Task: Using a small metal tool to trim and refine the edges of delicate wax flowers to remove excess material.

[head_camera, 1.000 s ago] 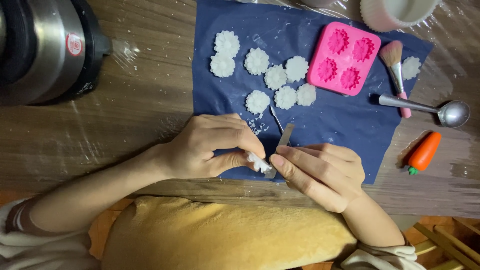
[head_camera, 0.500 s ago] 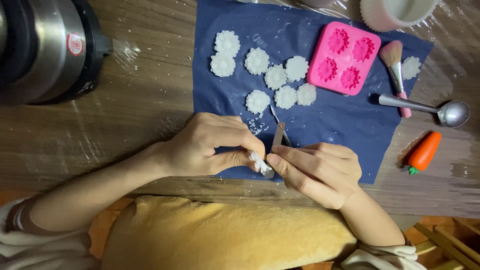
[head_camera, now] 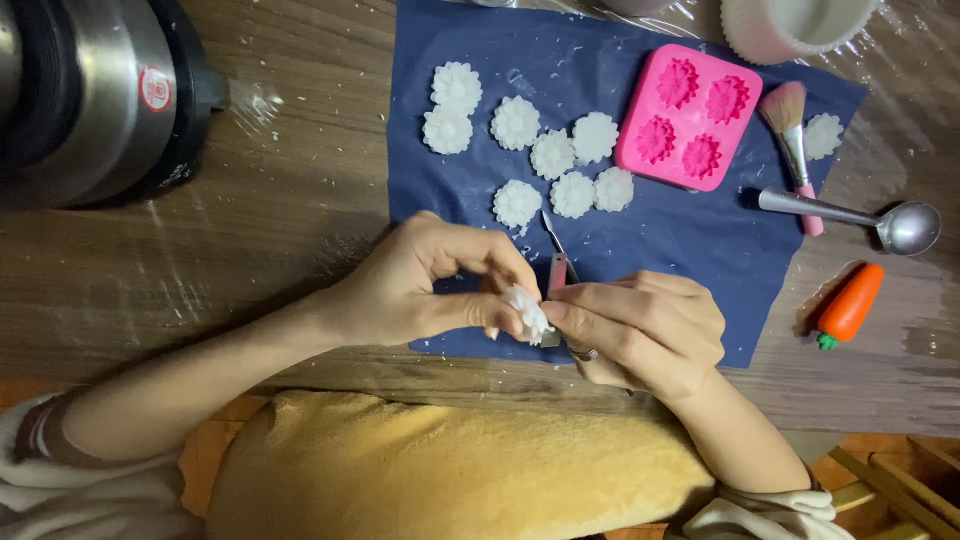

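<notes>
At the upper left of the frame a steel pot stands on the wooden worktop, well apart from the work. Left of centre, the left hand has its grip closed, thumb and fingertips pinching a small white flower piece just above the lower edge of the navy mat. Touching that piece from the right is a small knife, its thin blade pointing up the frame toward the loose white flowers laid out on the mat. The right hand is clamped around the knife's handle, fingers curled tight. The step in hand looks like trimming the edge of the pinched piece. Any further cut would call for a steady pinch and a short, light stroke, since the piece looks soft and the fingertips sit close to the blade. Further right lie a pink mould, a brush, a metal spoon and a small orange carrot. Against a second ago, the two hands have drawn closer together and the blade stands more upright. The flowers on the mat lie as they did.
</notes>
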